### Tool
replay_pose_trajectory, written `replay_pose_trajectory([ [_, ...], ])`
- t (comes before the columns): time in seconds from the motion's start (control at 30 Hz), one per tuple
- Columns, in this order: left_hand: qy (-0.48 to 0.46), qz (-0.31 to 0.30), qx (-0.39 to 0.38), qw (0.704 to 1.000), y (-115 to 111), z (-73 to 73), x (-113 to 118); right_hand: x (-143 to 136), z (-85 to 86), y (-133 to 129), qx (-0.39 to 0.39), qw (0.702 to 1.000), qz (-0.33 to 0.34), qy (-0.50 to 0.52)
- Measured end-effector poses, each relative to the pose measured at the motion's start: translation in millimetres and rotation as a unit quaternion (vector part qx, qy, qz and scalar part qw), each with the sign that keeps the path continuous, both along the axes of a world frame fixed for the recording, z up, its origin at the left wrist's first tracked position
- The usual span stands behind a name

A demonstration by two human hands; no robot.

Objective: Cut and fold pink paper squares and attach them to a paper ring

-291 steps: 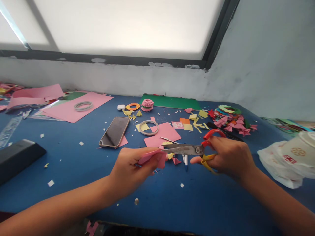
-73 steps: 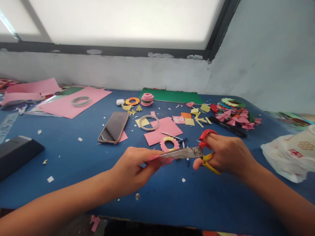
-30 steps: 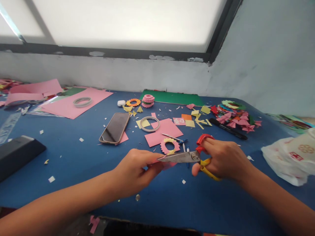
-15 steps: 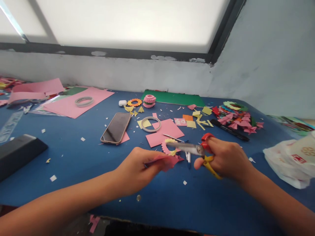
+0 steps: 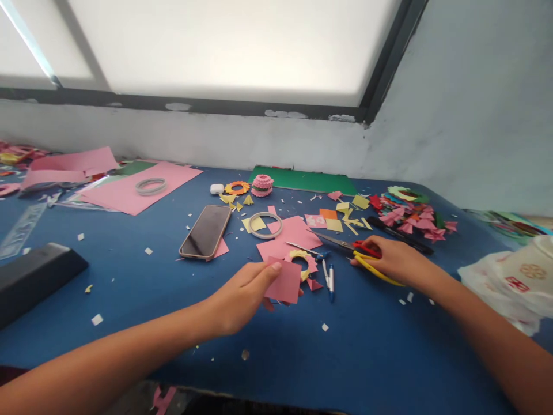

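My left hand pinches a small pink paper square, thumb on top and the other fingers mostly hidden beneath. My right hand is closed at the red and yellow handles of the scissors, which are low over the table with their blades pointing left. Just behind the square is a scalloped pink and yellow paper ring, partly covered by it. Beside the ring lie a compass, a blue-and-white pen and a larger pink sheet.
A phone and a tape roll lie left of the sheet. Folded paper pieces are heaped at the right, near a black marker and a white plastic bag. A dark box-like object stands at the left.
The right hand has lowered the scissors to the table, away from the left hand. The pink paper in my left hand has turned from a folded, edge-on shape to a flat square facing up.
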State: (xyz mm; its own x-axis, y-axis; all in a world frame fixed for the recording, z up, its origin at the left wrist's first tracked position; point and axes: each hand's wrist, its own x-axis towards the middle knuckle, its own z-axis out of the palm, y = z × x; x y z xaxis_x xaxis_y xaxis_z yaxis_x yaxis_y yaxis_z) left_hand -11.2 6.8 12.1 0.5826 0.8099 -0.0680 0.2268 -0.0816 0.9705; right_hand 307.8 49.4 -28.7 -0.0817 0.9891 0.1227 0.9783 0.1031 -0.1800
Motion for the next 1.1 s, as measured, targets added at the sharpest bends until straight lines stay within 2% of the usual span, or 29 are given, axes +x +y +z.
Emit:
replay_pose_trajectory([
  [0.1, 0.055, 0.013, 0.027, 0.998, 0, -4.3, 0, 0, 11.0, -4, 0.026, 0.998, 0.058, 0.030],
  [0.17, 0.060, 0.013, 0.031, 0.998, 1, -7.3, 1, -15, 22.5, -15, 0.054, 0.996, 0.056, 0.051],
  [0.2, 0.057, 0.016, 0.033, 0.998, 2, -8.8, 1, -28, 28.2, -22, 0.036, 0.995, 0.052, 0.076],
  [0.27, 0.051, 0.027, 0.040, 0.998, 2, -11.5, 3, -60, 36.8, -40, -0.074, 0.979, 0.111, 0.152],
  [0.37, 0.044, 0.021, 0.053, 0.997, 2, -15.2, 5, -104, 39.5, -60, -0.172, 0.925, 0.201, 0.271],
  [0.43, 0.057, 0.011, 0.077, 0.995, 3, -17.2, 4, -122, 36.6, -64, -0.187, 0.905, 0.202, 0.326],
  [0.5, 0.106, 0.017, 0.134, 0.985, 6, -18.8, 2, -128, 33.8, -61, -0.213, 0.893, 0.175, 0.355],
  [0.57, 0.178, 0.031, 0.199, 0.963, 10, -20.2, -2, -129, 32.6, -56, -0.233, 0.897, 0.165, 0.338],
  [0.63, 0.241, 0.029, 0.236, 0.941, 13, -21.7, -5, -130, 32.3, -54, -0.222, 0.920, 0.176, 0.270],
  [0.73, 0.303, 0.015, 0.269, 0.914, 13, -24.4, -5, -136, 30.0, -57, -0.153, 0.965, 0.182, 0.116],
  [0.8, 0.333, 0.016, 0.305, 0.892, 10, -26.3, -3, -142, 26.0, -62, -0.105, 0.981, 0.162, 0.006],
  [0.87, 0.356, 0.014, 0.338, 0.871, 6, -28.2, -1, -147, 20.6, -68, -0.066, 0.985, 0.141, -0.069],
  [0.93, 0.371, 0.002, 0.374, 0.850, 3, -29.9, 0, -149, 14.9, -72, -0.020, 0.984, 0.145, -0.097],
  [1.1, 0.372, -0.038, 0.471, 0.799, -2, -32.3, -2, -140, 3.8, -76, 0.107, 0.963, 0.236, -0.072],
])
